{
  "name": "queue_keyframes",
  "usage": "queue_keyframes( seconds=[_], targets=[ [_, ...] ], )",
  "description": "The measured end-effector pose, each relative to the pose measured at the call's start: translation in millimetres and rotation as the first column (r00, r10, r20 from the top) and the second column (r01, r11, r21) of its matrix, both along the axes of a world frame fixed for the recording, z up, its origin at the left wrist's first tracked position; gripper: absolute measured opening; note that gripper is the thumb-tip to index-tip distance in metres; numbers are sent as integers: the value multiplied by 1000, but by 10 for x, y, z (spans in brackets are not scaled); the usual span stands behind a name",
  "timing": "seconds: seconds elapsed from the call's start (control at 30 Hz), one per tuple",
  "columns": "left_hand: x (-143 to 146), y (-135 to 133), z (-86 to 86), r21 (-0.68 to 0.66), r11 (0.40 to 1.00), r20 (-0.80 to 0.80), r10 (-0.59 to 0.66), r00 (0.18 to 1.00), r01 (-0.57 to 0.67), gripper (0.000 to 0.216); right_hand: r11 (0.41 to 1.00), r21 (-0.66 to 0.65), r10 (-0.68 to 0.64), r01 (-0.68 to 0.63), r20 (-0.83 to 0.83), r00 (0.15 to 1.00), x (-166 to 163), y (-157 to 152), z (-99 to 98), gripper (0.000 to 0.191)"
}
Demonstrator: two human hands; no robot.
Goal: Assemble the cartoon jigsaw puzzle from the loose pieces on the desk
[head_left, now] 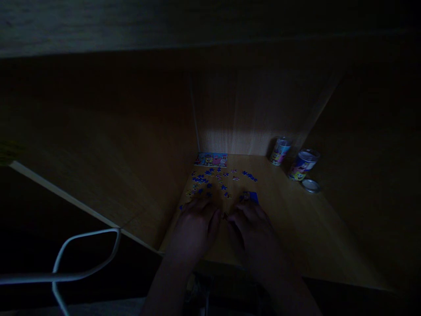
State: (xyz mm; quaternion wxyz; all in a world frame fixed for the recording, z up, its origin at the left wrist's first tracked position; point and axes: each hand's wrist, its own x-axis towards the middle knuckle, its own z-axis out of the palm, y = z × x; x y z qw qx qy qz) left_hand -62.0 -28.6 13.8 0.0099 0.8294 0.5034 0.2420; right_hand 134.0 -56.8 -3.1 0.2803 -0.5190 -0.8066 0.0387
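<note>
Puzzle pieces [210, 182] sit scattered on the desk [296, 228]. Left hand [197, 226] and right hand [251, 226] rest palm-down among them, too dark to tell if either's pinching one.

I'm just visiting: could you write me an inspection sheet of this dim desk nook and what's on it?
Surface: wooden desk, dark, with a lit strip at the back.
Job's things: loose puzzle pieces scattered mid-desk; picture card at the back wall.
Clutter: tins back right; lid beside the nearer one.
Hands: left hand and right hand side by side on the desk at the pieces; grip too dark to tell.
Cables: white loop lower left, cable or frame unclear.
Surroundings: wooden panels on both sides and above.
</note>
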Motion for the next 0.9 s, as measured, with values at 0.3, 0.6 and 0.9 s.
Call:
queue_keyframes(
  seconds=[0.3,0.6,0.9],
  targets=[
    [0,16,-18,-25,996,51,-79,996,80,21,998,18,-65,66,-43,997,33,-3,-35,19],
    [-10,21,-30,-60,990,73,-120,990,124,21,999,21,-47,47,-12,999,75,19,-89,27],
    [14,31,-23,-52,993,60,-100,993,103,22,1000,-5,-23,23,49,999,72,15,-112,50]
  ],
)
